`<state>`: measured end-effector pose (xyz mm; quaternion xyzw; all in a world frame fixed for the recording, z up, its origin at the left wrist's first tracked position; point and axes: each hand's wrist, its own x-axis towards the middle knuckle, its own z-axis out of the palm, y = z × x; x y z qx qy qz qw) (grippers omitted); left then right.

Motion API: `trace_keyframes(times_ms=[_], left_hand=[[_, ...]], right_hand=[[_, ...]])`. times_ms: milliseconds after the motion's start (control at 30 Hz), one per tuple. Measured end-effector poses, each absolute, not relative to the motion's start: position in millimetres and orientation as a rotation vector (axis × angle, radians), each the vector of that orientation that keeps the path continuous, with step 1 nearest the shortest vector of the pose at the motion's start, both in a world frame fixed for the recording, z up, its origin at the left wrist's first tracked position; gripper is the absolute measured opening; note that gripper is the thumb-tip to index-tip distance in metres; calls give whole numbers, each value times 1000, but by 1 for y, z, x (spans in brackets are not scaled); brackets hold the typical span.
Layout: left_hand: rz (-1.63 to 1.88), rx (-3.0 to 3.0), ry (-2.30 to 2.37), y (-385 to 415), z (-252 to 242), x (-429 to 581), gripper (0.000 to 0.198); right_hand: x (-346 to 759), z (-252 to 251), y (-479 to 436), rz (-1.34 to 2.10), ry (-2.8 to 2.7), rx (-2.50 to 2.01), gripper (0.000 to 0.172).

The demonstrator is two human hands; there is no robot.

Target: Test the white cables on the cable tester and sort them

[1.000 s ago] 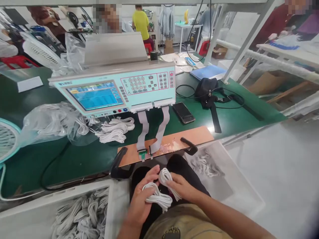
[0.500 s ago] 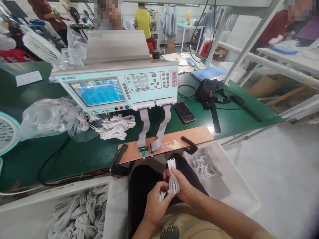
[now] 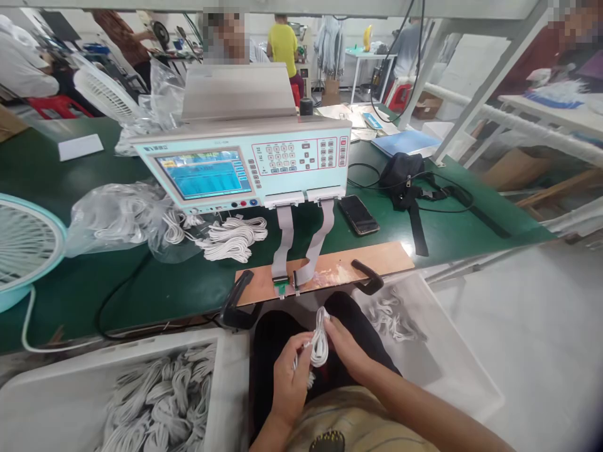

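Observation:
A coiled white cable [image 3: 320, 342] is held over my lap between both hands. My left hand [image 3: 291, 370] is closed on its lower left side, and more white cable shows beneath those fingers. My right hand [image 3: 343, 345] grips the coil's upper right side, with some fingers hidden behind it. Just beyond my hands, a wooden board [image 3: 325, 273] lies along the table edge. On it sits a small green circuit board [image 3: 281, 287], joined by grey ribbon cables [image 3: 284, 235] to a tester [image 3: 301, 157] with a lit screen.
To the left, a white bin [image 3: 230, 376] holds many coiled cables; another white bin [image 3: 452, 351] on the right holds several. Black clamps [image 3: 238, 301] jut from the board. A phone [image 3: 358, 215], black bag [image 3: 404, 176], cable bundle [image 3: 235, 237] and fan [image 3: 28, 251] occupy the green table.
The coil has turned in my hands and its loop now faces me more openly. My left fingers have shifted up along it. The whole view has swung slightly left.

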<state>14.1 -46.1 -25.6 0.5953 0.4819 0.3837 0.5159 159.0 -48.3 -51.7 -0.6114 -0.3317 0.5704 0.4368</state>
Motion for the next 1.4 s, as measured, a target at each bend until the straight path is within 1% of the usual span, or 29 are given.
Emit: trace_keyframes(times_ms=[67, 133, 167, 267, 367, 433, 500, 600, 700, 867, 1133, 1333, 1400], left_hand=[[873, 1329, 1212, -41, -26, 11, 24], [841, 1243, 1246, -36, -26, 6, 27], [830, 1199, 1258, -33, -26, 4, 28], [800, 1112, 1265, -27, -25, -1, 31], [757, 1088, 1239, -22, -23, -2, 34], [747, 1054, 1216, -18, -22, 0, 35], [776, 1043, 1209, -12, -22, 2, 36], [868, 1037, 1239, -1, -24, 4, 35], [975, 944, 1256, 9, -28, 6, 35], [1036, 780, 1195, 17, -34, 7, 35], [1015, 810, 1125, 21, -31, 3, 34], [848, 1004, 1050, 30, -30, -10, 37], [835, 1011, 1032, 33, -31, -12, 37]], right_hand=[[164, -49, -51, 1014, -1309, -1629, 50], [170, -41, -52, 672, -1771, -1505, 41], [172, -37, -51, 578, -1958, -1397, 36], [177, -22, -44, 466, -2308, -1187, 28], [175, -14, -32, 446, -2405, -1166, 24], [170, -13, -23, 546, -2280, -1216, 18], [162, -14, -14, 749, -2005, -1302, 14], [149, -21, 0, 997, -1556, -1389, 20], [138, -30, 10, 1086, -1299, -1394, 26], [133, -35, 17, 1136, -1162, -1390, 30], [132, -29, 16, 1120, -1133, -1352, 30], [123, -17, 19, 1394, -801, -1339, 39], [121, -14, 20, 1423, -736, -1316, 40]])
